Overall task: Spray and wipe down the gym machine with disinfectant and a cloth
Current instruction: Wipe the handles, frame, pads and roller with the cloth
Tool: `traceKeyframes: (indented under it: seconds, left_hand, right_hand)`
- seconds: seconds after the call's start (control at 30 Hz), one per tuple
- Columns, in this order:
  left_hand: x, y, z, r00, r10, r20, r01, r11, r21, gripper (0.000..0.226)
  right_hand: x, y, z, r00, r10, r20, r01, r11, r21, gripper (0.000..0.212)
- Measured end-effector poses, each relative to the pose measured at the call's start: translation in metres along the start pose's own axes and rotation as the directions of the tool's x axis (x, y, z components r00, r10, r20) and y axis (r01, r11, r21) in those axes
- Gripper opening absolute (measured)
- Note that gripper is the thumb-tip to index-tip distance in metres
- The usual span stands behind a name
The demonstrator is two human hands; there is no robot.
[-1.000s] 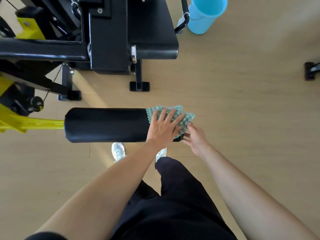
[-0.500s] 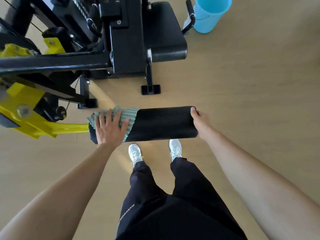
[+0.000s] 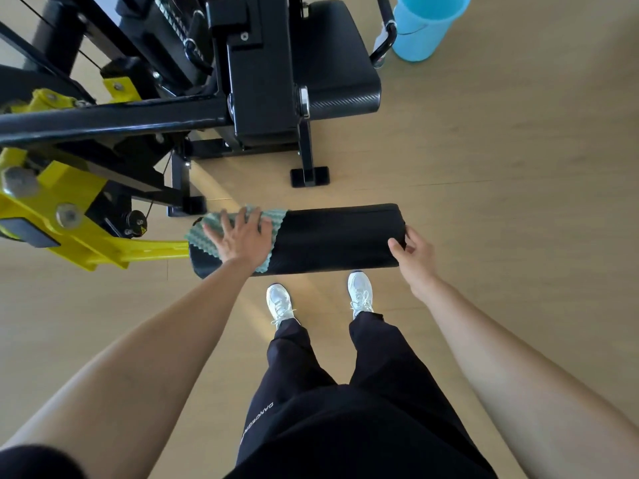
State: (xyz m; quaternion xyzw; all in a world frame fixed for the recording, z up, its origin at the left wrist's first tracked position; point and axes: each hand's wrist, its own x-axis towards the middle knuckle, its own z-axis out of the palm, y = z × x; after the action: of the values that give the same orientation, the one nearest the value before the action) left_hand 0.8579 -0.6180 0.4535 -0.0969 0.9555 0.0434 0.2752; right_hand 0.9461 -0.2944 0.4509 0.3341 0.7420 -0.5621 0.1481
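Note:
A black padded roller (image 3: pixel 332 238) of the gym machine lies crosswise in front of me, fixed to a yellow arm (image 3: pixel 103 250). A green textured cloth (image 3: pixel 214 226) is draped over the roller's left end. My left hand (image 3: pixel 242 236) presses flat on the cloth with fingers spread. My right hand (image 3: pixel 413 252) grips the roller's right end, thumb on the near side and fingers curled round the cap. The black seat pad (image 3: pixel 335 60) sits further back. No spray bottle is clearly visible.
The machine's black frame (image 3: pixel 114 119) and its feet (image 3: pixel 309 176) fill the upper left. A light blue bucket (image 3: pixel 427 27) stands on the wooden floor at the top right, beside a handle (image 3: pixel 385 32). My white shoes (image 3: pixel 280 304) stand just under the roller.
My left hand slid the cloth from the roller's right end to its left end. My right hand moved from the cloth onto the roller's right end and holds it there.

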Motion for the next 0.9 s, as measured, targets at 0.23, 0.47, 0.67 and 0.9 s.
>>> traceKeyframes:
  seconds: [0.23, 0.47, 0.67, 0.9]
  left_hand:
    - [-0.027, 0.104, 0.017, 0.951, 0.308, 0.014, -0.309, 0.948, 0.076, 0.058]
    - [-0.055, 0.198, 0.044, 0.722, 0.684, 0.104, -0.691, 0.704, 0.167, 0.056]
    - [-0.04, 0.155, 0.039, 0.724, 0.689, 0.035, -0.68, 0.703, 0.208, 0.06]
    - [-0.031, 0.043, 0.022, 0.903, 0.423, -0.081, -0.41, 0.902, 0.134, 0.059]
  right_hand:
    - [-0.022, 0.019, -0.001, 0.994, 0.091, -0.062, -0.087, 0.994, 0.066, 0.049]
    - [-0.011, 0.029, -0.029, 0.988, 0.113, 0.104, -0.104, 0.991, -0.088, 0.019]
    - [-0.014, 0.017, -0.031, 0.983, 0.112, 0.143, -0.107, 0.993, -0.042, 0.039]
    - [-0.013, 0.004, -0.006, 0.978, 0.166, -0.126, -0.168, 0.986, -0.006, 0.024]
